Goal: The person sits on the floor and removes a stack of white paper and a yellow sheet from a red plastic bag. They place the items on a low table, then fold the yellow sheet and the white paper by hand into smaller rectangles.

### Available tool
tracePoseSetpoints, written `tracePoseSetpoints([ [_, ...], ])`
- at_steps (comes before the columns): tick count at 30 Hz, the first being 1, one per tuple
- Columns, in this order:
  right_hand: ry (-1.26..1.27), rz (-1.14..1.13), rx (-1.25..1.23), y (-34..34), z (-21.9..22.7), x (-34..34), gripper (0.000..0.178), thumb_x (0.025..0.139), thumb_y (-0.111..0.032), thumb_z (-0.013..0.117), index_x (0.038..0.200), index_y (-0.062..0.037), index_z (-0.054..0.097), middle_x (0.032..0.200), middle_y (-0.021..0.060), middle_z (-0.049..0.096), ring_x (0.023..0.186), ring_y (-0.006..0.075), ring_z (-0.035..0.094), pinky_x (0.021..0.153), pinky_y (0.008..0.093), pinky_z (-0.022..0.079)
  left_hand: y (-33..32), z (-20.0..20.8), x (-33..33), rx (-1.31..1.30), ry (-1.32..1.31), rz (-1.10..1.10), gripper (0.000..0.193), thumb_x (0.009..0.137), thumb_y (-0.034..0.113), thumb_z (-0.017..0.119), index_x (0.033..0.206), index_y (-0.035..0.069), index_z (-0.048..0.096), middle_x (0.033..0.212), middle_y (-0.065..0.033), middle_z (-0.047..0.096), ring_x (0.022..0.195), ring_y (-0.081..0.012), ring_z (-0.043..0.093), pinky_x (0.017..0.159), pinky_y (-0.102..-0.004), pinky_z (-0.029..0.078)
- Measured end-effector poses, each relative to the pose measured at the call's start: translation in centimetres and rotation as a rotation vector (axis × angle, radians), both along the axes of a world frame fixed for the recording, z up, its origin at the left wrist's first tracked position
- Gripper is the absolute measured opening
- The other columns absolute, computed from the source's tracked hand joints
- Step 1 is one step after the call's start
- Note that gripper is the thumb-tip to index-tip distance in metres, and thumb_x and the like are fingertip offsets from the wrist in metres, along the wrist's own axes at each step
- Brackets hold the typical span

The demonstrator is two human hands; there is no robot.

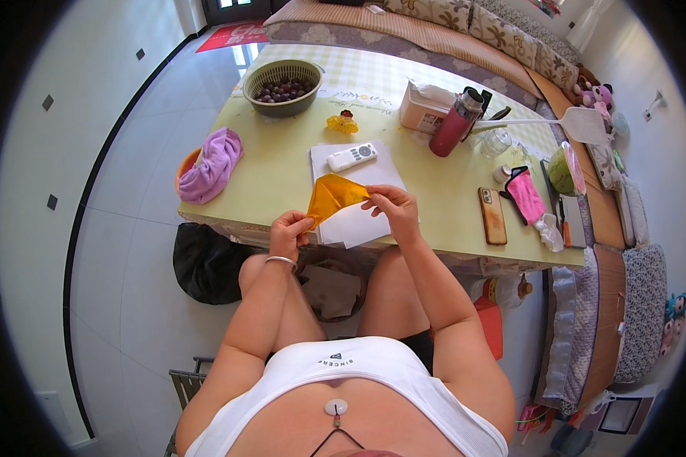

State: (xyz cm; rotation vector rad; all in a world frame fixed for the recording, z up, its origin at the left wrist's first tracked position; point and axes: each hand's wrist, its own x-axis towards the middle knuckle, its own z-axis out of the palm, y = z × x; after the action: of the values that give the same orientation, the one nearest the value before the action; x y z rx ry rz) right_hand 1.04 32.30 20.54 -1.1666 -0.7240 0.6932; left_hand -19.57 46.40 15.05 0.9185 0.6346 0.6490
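Note:
Between my two hands is a shiny gold sheet of foil or paper (334,196), partly folded, with slanted edges. My left hand (290,228) pinches its lower left corner. At its right end, the fingertips of my right hand (393,206) are closed on the other corner. Beneath it lie white paper sheets (351,230) near the table's front edge. A white remote control (351,157) rests on those sheets just beyond the gold piece.
On the table (434,221) stand a basket of dark round fruit (283,90), a small yellow and red ornament (343,122), a tissue box (423,110) and a red thermos (456,126). A purple cloth (212,166) lies left; a phone (492,216) and cut watermelon (564,171) lie right.

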Motion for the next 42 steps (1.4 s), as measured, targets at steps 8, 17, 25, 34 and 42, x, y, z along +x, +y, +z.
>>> tracePoseSetpoints([
  [8,0.086,-0.017,-0.055,0.1,0.0,0.4,0.025,0.098,-0.020,0.055,0.112,0.0005,0.061,0.090,0.0106,0.070,0.074,0.0174,0.070,0.059,0.0239,0.053,-0.2,0.4,0.0,-0.026,0.006,0.007,0.009,0.082,0.005,0.072,0.079,0.007,0.064,0.069,-0.0059,0.067,0.043,-0.0057,0.047,0.039,-0.0190,0.032],
  [17,0.338,0.151,-0.286,-0.3,0.9,2.8,0.045,0.099,-0.040,0.049,0.110,0.0023,0.059,0.097,0.0183,0.069,0.080,0.0240,0.071,0.061,0.0278,0.056,-0.1,0.2,0.0,0.013,0.001,-0.014,0.010,0.081,0.005,0.072,0.078,0.008,0.064,0.068,-0.0050,0.067,0.043,-0.0057,0.047,0.039,-0.0191,0.032],
  [25,0.547,0.175,-0.301,0.2,0.4,4.2,0.049,0.098,-0.044,0.051,0.105,0.0035,0.057,0.094,0.0216,0.068,0.079,0.0258,0.071,0.059,0.0272,0.057,-0.2,0.3,0.2,0.010,0.016,-0.022,0.010,0.081,0.004,0.072,0.077,0.007,0.063,0.067,-0.0040,0.066,0.043,-0.0059,0.047,0.040,-0.0190,0.032],
  [34,0.577,0.129,-0.302,0.6,1.3,3.4,0.039,0.099,-0.036,0.051,0.103,0.0024,0.058,0.093,0.0208,0.069,0.082,0.0260,0.072,0.062,0.0278,0.060,0.0,0.2,0.0,0.013,0.035,-0.028,0.010,0.081,0.005,0.073,0.079,0.008,0.064,0.070,-0.0046,0.067,0.044,-0.0061,0.048,0.040,-0.0185,0.033],
  [42,0.543,0.140,-0.254,0.5,1.2,2.9,0.036,0.098,-0.033,0.054,0.105,0.0023,0.057,0.096,0.0203,0.068,0.084,0.0277,0.071,0.067,0.0302,0.060,0.0,0.2,0.0,0.021,0.036,-0.031,0.009,0.081,0.005,0.073,0.080,0.007,0.064,0.070,-0.0050,0.068,0.043,-0.0061,0.048,0.040,-0.0184,0.034],
])
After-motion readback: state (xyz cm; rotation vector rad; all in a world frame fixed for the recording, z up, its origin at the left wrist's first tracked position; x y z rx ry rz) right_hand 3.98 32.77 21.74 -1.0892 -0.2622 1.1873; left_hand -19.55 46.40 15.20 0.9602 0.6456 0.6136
